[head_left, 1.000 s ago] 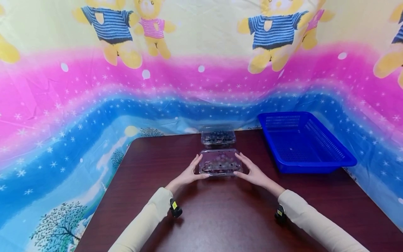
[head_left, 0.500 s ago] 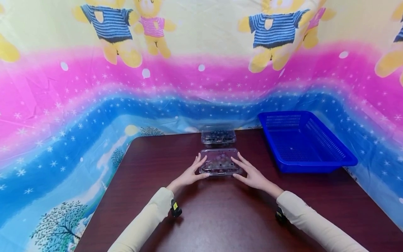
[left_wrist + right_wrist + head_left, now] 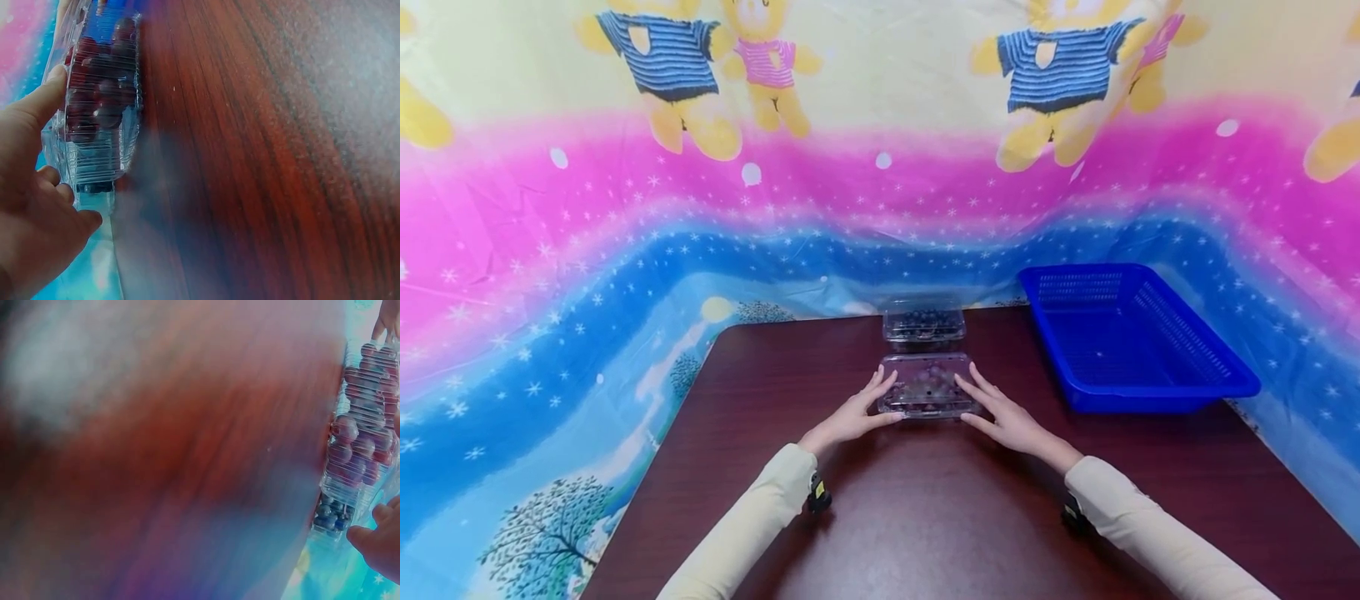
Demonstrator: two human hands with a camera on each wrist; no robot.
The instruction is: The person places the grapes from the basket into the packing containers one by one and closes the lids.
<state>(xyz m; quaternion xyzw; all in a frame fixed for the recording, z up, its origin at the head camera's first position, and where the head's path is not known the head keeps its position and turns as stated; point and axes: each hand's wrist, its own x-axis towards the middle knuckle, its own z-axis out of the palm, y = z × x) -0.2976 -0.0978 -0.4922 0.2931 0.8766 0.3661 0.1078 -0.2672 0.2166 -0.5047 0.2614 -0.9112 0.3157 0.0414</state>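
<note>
A clear plastic clamshell box (image 3: 928, 364) of reddish-purple grapes sits lid-down on the dark wooden table. My left hand (image 3: 852, 415) lies at its left end, thumb along the front rim and fingers spread onto the lid. At the right end, my right hand (image 3: 1013, 425) mirrors this, fingertips over the lid's edge. In the left wrist view, one digit touches the lid's edge while other fingers bend beside the box's end. The right wrist view shows grapes (image 3: 350, 444) through the ribbed wall, with part of the right hand cut off by the frame.
Directly behind stands another clear box (image 3: 923, 323) of dark blue berries. A blue slotted plastic basket (image 3: 1157, 392) occupies the table's right rear. The brown table (image 3: 917, 517) reaches a cloth backdrop (image 3: 820, 217) printed with bears.
Both hands have shifted from the box's sides inward, their fingers now over the lid. The box stays in place, and little changes over the last half second.
</note>
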